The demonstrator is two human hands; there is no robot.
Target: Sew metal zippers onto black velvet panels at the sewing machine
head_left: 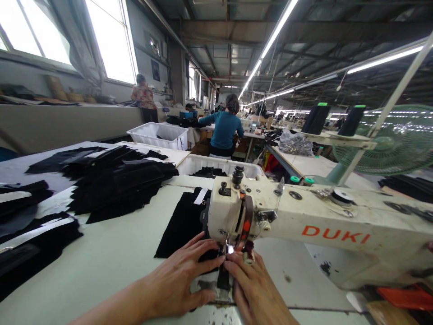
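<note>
Pale green laminate forms the worktable (118, 253), its near edge chipped below the machine. Left hand (182, 275): palm down, fingers spread, fingertips on black cloth. Right hand (252, 280): fingers close together, tips beside the presser foot; whether they pinch cannot be told. Black strip (223, 277): located between the hands at the needle area — long axis near to far, near end toward the wearer. Black panel (181, 221): flat, left of the sewing machine head (225, 212), long axis running away from the wearer, white label (200, 196) at its far end. Black cloth piles (118, 185) lie to the left. Beyond stand white bins (158, 135), a green fan (385, 140) at right and a person in a teal top (223, 128) — under tube lights, windows far left.
</note>
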